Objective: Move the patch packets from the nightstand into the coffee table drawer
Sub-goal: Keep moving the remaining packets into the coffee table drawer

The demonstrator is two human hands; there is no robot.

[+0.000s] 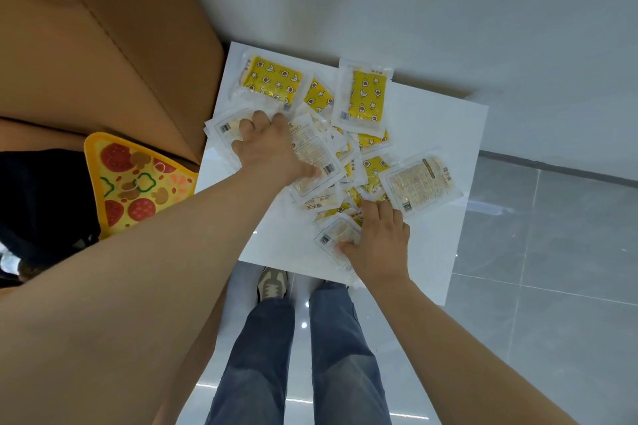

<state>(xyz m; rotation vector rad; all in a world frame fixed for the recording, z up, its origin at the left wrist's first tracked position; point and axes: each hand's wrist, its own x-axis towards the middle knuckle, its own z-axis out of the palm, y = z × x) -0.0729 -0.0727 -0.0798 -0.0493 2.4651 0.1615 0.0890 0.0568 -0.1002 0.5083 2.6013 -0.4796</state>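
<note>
Patch packets (366,97) lay piled on the white table (431,134), left hand (272,145) curled round some at the far left, right hand (379,238) pinching one at the near edge.

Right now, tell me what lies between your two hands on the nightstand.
In the head view, overlapping patch packets fill the stretch between the left hand and the right hand, heaped on the white nightstand.

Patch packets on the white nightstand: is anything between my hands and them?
Nothing visible. The left hand and right hand both curl their fingers onto the patch packets piled on the nightstand. The drawer is out of view.
</note>
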